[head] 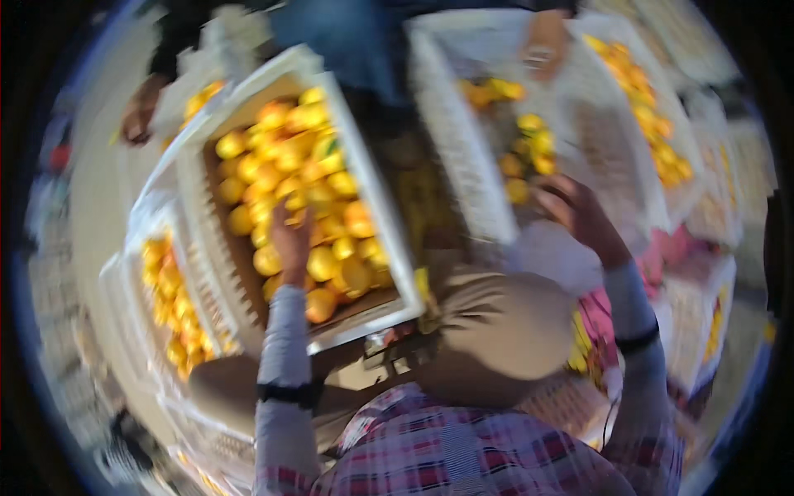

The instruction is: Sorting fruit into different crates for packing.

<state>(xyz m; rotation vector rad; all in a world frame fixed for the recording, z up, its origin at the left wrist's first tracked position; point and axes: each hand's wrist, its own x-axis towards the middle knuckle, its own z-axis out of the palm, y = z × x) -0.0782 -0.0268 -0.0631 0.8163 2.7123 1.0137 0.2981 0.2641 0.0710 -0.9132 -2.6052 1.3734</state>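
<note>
A white-rimmed crate [372, 211] tilts before me, heaped with orange-yellow round fruit [288, 155], probably citrus. My left hand [293, 235] is down on the heap, fingers spread among the fruit; blur hides whether it grips one. To the right, my right hand [564, 204] reaches into a second white crate [434, 111], its fingers bent beside several yellow fruits [533, 142] at the crate's near end. Whether those fingers hold a fruit cannot be told. A pale translucent plastic bag or liner [558, 254] lies under my right wrist.
Another person's hand [546, 46] rests at the far part of the right crate; a further hand [144, 111] is at the upper left. More fruit crates stand at the far left [208, 297] and far right [667, 186]. Pink cloth or plastic [598, 316] lies beside my right knee.
</note>
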